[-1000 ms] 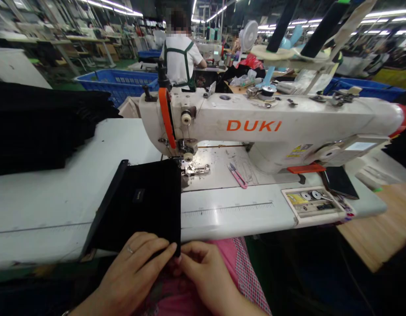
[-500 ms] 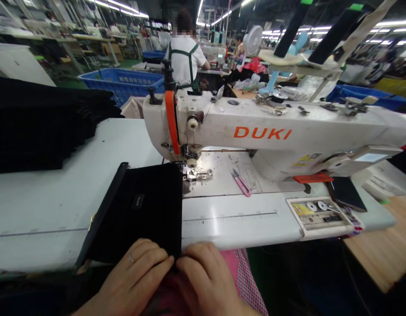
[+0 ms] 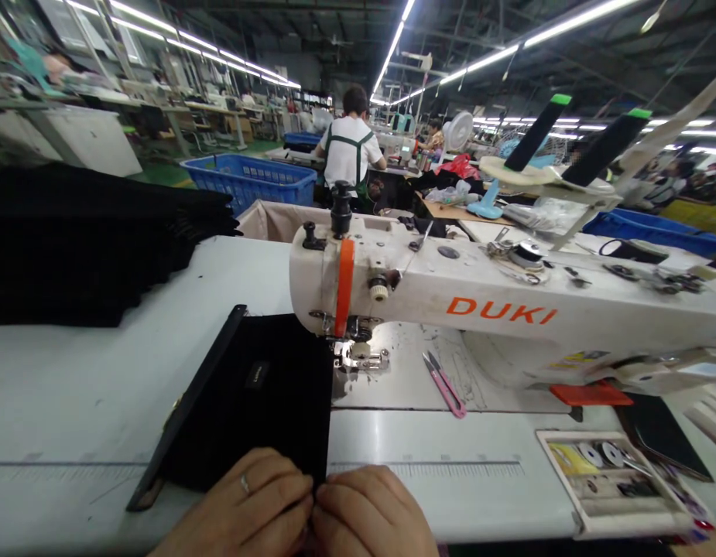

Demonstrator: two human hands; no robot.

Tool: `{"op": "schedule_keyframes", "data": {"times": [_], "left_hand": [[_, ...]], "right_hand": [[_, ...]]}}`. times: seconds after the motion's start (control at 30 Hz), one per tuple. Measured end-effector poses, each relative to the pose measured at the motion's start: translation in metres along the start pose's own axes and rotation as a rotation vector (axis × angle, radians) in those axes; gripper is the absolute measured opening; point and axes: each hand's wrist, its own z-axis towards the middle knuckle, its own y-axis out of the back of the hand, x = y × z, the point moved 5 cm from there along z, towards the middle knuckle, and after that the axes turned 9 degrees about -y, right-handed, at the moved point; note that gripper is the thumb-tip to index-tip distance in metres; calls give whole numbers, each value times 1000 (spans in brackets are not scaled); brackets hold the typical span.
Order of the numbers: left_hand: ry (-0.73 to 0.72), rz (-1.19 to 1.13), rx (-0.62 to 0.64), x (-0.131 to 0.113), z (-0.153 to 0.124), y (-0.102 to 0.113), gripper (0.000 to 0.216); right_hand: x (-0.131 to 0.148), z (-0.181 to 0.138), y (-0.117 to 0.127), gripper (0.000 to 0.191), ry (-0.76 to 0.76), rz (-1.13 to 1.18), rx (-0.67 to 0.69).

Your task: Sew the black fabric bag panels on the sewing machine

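A black fabric piece (image 3: 265, 418) with a small label and a stiff dark strip along its left edge lies on the white sewing table (image 3: 230, 267). Its far right corner reaches the presser foot (image 3: 361, 356) of the sewing machine (image 3: 427, 271). At the near right corner, my left hand (image 3: 258, 503), with a ring on one finger, pinches the fabric edge. My right hand (image 3: 372, 514) is closed on the same edge, its fingertips almost touching the left ones. The fingertips partly hide the fabric corner.
Pink-handled thread snips (image 3: 446, 387) lie on the machine bed. A tray with bobbins (image 3: 613, 480) is set into the table at right. Stacked black fabric (image 3: 84, 240) sits at left. Behind stand a blue basket (image 3: 253, 179) and a seated person (image 3: 349, 151).
The camera view has tilted up, so machine and table appear lower and more to the right. Both hands keep their pinch at the fabric's near corner, which lies in about the same place.
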Motion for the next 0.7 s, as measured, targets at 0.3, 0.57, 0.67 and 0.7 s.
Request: {"op": "schedule_keyframes", "data": {"times": [0.3, 0.57, 0.67, 0.7], "left_hand": [[-73, -32, 164, 29, 9, -1, 40], [-44, -68, 185, 60, 9, -13, 42], [-63, -68, 268, 74, 10, -20, 39], [-70, -62, 287, 78, 11, -21, 37]], "right_hand": [[-25, 17, 1, 20, 27, -43, 170], [-40, 44, -1, 19, -48, -6, 321], [-47, 56, -5, 17, -75, -51, 422], [-50, 60, -6, 17, -74, -68, 455]]}}
